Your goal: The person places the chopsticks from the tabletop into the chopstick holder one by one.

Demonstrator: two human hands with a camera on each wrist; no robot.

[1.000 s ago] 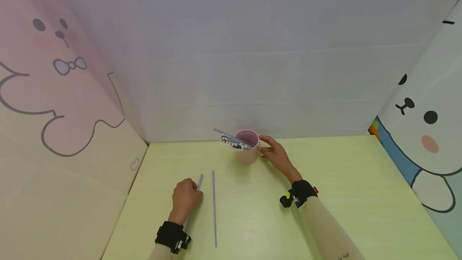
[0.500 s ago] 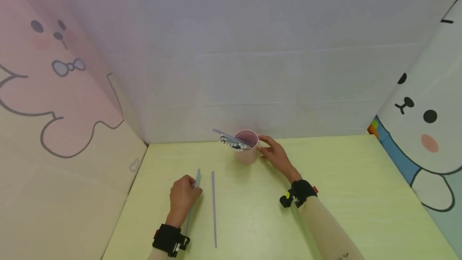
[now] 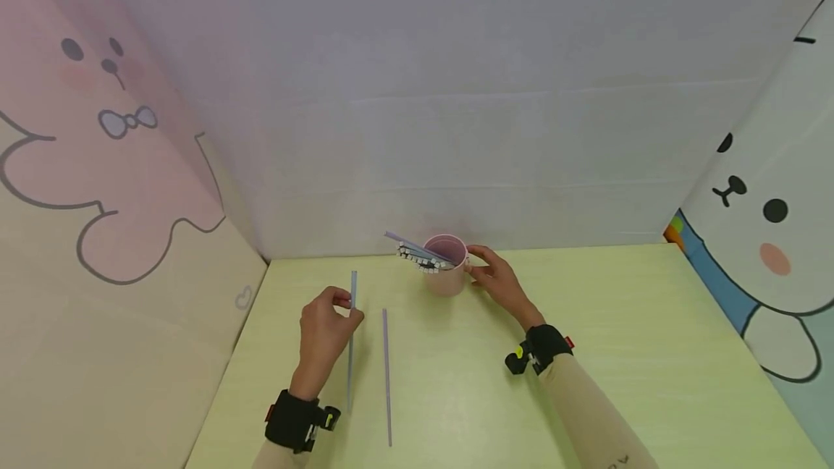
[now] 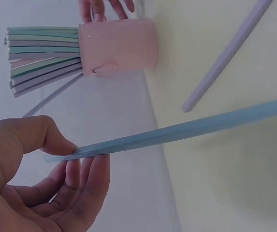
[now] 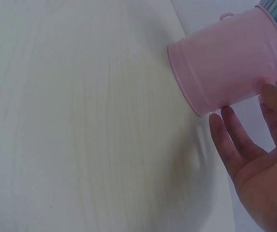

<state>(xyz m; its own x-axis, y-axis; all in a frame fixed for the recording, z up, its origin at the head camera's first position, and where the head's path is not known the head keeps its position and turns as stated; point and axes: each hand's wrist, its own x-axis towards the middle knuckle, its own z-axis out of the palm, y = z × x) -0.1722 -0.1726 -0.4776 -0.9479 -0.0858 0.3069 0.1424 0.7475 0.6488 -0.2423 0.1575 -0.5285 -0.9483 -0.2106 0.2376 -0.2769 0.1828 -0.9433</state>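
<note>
In the head view, my left hand point(image 3: 324, 328) pinches a long pale-blue stick point(image 3: 350, 375) between thumb and fingertips, raised off the table. Seen from the left wrist, the blue stick point(image 4: 186, 130) has lengthwise ridges and slants out from the fingertips. A lilac stick point(image 3: 387, 382) lies on the table to the right of that hand. Farther back stands a small pink pail point(image 3: 446, 281), holding a bundle of pastel sticks point(image 3: 417, 255) that lean out to the left. My right hand point(image 3: 502, 282) touches the pail's right side near its rim, fingers fairly straight.
The pale yellow-green table point(image 3: 619, 324) meets a plain pale backdrop point(image 3: 456, 129) just behind the pail. Printed cloth panels with cartoon animals point(image 3: 143, 187) flank it on the left and right.
My left hand has lifted the blue stick off the table and moved slightly away from me, turning the stick more upright in view. My right hand and the pail have stayed put.
</note>
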